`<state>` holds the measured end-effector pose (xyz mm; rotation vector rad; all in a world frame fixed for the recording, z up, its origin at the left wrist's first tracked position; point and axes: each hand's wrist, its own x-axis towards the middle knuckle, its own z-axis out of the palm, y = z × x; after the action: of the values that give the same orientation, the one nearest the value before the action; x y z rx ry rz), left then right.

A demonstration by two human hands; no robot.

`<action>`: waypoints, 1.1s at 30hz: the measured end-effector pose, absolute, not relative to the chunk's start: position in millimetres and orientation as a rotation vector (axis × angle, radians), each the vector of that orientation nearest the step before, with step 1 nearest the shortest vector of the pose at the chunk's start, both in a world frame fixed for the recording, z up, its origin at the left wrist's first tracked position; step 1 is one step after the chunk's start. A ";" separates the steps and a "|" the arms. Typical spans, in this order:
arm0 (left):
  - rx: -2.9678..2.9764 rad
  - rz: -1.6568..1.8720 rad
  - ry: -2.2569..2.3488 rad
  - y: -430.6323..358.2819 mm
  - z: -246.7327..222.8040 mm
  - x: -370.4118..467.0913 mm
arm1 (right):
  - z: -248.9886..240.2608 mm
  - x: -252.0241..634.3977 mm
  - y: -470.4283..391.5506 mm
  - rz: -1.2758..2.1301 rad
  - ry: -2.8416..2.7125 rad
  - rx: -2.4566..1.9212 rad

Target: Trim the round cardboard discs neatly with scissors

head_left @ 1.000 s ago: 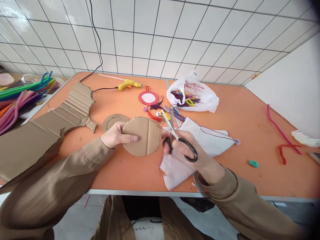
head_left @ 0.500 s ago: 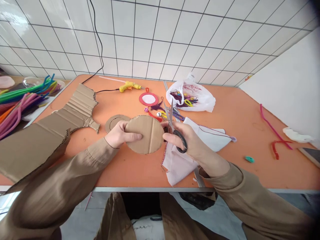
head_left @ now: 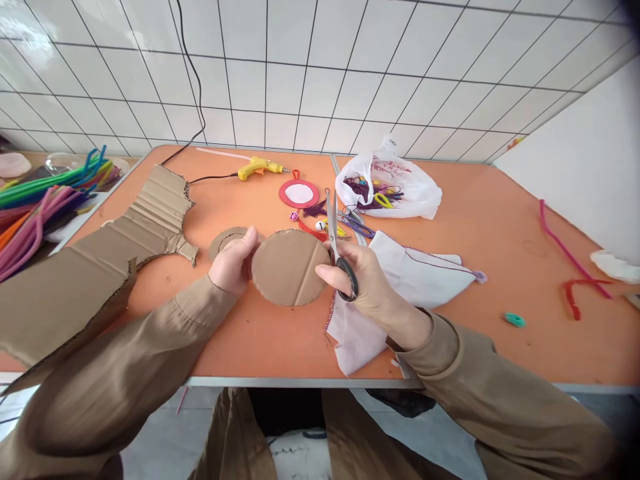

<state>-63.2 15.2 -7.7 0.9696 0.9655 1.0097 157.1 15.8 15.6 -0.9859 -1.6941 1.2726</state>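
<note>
2 bare hands met around a cardboard disc [head_left: 286,275] in the head view, which was held up over the near part of the orange desk [head_left: 210,353]. The left hand [head_left: 231,267] was at the disc's left edge, its thumb raised off the cardboard; whether its fingers gripped behind the edge, I could not tell. The right hand [head_left: 373,287] grasped black-handled scissors [head_left: 347,279] at the disc's right edge, its thumb laid over the cardboard face. The 2 blades pointed up and stood slightly apart.

The change was at the left: that thumb had lain flat across the face half a second earlier and had since come away. The disc had also turned a little, its crease leaning more. That left the right thumb as the only visible hold on the face, and probably meant the grip was being shifted.

Left of the disc, 1 round cardboard piece [head_left: 219,243] lay partly behind the left hand, with a large torn cardboard sheet [head_left: 65,287] farther out. Beyond the disc were a yellow glue gun [head_left: 257,168], a red-rimmed round [head_left: 285,194] and 2 small bells [head_left: 320,226]. White cloth [head_left: 425,281] lay to its right, and a plastic bag [head_left: 420,193] beyond it to the right.
</note>
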 end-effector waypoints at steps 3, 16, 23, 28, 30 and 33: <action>0.955 1.032 0.934 13.6 -4.5 -62.2 | 17.8 155.8 11.7 1.241 -1.676 -1.010; 0.932 0.988 0.813 18.7 -7.3 -62.5 | 1.3 153.8 18.7 1.215 -1.328 -0.972; 0.966 1.051 0.836 13.3 0.0 -56.4 | -4.1 153.1 22.0 1.319 -1.251 -0.916; 0.947 0.985 0.877 9.5 -3.3 -51.9 | -8.3 151.7 21.7 1.370 -1.282 -0.916; 0.906 0.975 0.884 9.7 -5.9 -51.9 | -9.4 152.1 20.8 1.405 -1.293 -0.888; 0.855 1.023 0.892 10.6 -8.1 -53.6 | -8.4 153.7 19.2 1.449 -1.358 -0.849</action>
<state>-53.6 10.6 -8.1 0.8550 0.8919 1.0225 153.7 19.2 -8.4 -0.8494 -1.3576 1.4494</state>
